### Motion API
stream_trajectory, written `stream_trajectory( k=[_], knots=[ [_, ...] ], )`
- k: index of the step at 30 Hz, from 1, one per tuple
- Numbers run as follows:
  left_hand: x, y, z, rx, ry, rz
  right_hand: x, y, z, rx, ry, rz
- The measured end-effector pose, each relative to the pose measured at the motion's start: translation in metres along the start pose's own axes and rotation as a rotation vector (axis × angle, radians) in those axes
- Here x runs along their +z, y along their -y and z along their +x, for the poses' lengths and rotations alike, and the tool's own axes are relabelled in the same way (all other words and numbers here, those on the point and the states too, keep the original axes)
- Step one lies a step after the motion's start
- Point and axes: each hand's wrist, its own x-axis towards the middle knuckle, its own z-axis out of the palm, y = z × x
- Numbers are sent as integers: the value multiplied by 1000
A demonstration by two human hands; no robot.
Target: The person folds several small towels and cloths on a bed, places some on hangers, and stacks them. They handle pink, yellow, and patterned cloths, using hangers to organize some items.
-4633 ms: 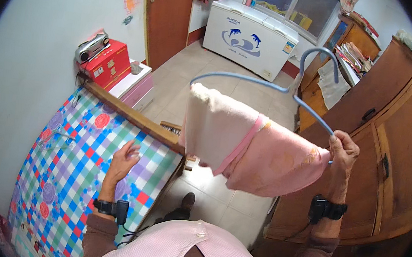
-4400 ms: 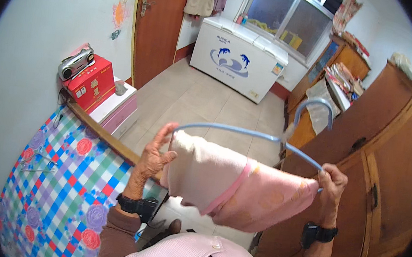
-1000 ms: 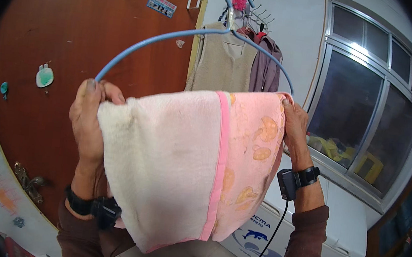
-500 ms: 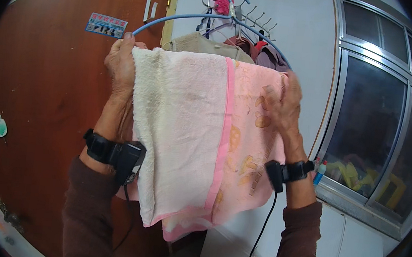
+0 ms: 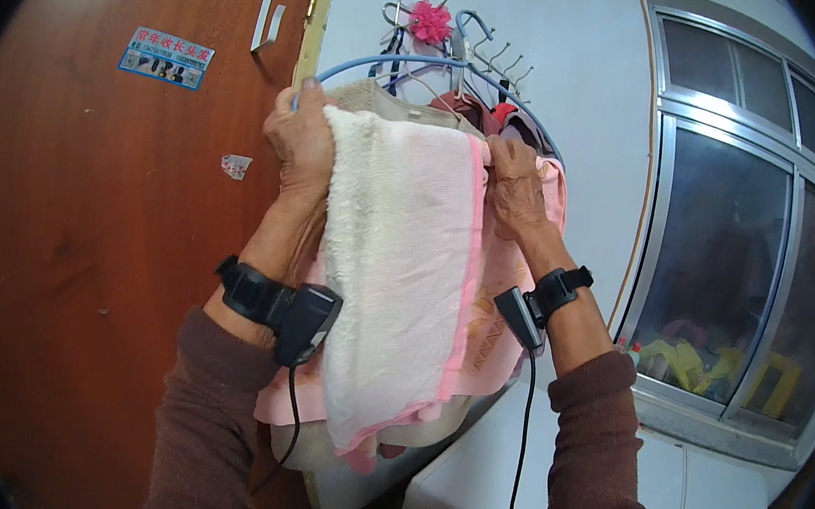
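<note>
A pink and white towel (image 5: 398, 254) drapes over a blue clothes hanger (image 5: 373, 58), with a bright pink strip down its pale side and brownish prints on its pink side. At the hanger's left end my left hand (image 5: 302, 139) is closed around the towel's upper corner and the hanger. My right hand (image 5: 517, 187) pinches the towel's top edge, right beside the pink strip. The hanger's lower bar is hidden under the cloth. Its hook (image 5: 473, 25) is close in front of the wall hooks; I cannot tell whether it hangs on one.
A wall rack with several metal hooks (image 5: 516, 70) carries a pink flower (image 5: 430, 22) and clothes, among them a beige garment (image 5: 398, 105). On the left is a brown wooden door (image 5: 129, 255); on the right, a window (image 5: 721, 248). Below it stands a white appliance (image 5: 602, 484).
My right hand has moved left along the towel's top edge and closed on it near the strip. Towel and hanger now appear closer to the hanging clothes.
</note>
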Motion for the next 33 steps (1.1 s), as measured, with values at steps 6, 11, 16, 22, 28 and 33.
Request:
stream_trajectory(
  k=[6,11,16,22,28,33],
  knots=[
    [30,33,30,69,-46,152,50,-27,31,-8,46,-11],
    [42,63,44,54,-46,255,98,-49,38,-26,80,24],
    [39,89,54,25,-42,342,143,-69,47,-11,190,55],
    [26,120,44,-9,54,379,164,-73,15,53,144,68],
    [-7,116,10,-92,337,237,144,-62,-21,-5,26,143],
    [-75,104,-75,-119,666,421,132,-36,-131,61,234,132]
  ],
)
